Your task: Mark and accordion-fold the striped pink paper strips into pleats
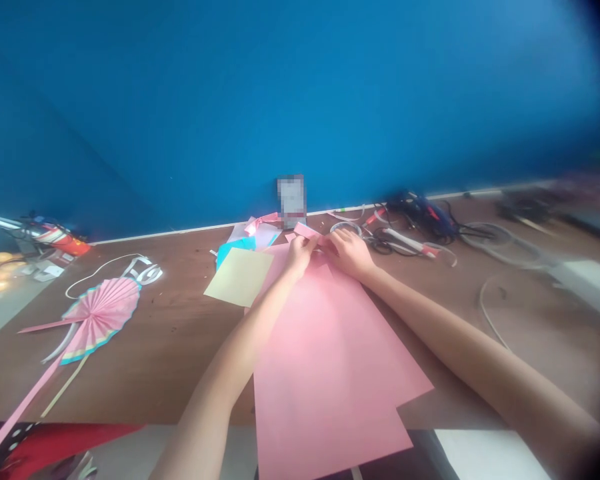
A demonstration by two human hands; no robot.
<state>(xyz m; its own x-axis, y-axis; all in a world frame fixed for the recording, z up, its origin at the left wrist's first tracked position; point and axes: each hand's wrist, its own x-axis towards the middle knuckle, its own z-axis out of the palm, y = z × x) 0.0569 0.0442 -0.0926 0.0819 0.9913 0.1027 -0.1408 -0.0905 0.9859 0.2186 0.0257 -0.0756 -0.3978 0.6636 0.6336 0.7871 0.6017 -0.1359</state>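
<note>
Both my hands meet at the far end of large pink paper sheets (325, 360) that lie on the brown table (180, 340). My left hand (300, 255) pinches a small folded pink paper piece (306, 231) with closed fingers. My right hand (347, 252) has curled fingers pressed on the same pink piece from the right. A pale yellow sheet (240, 276) lies just left of my left hand, over a cyan sheet (230, 249).
A pink pleated paper fan (103, 317) with long pink strips lies at the left. A glue gun (423, 208), cables (485, 235) and a tape roll (346, 228) lie at the back right. A phone (291, 200) leans on the blue wall. Red polka-dot fabric (35, 443) sits at bottom left.
</note>
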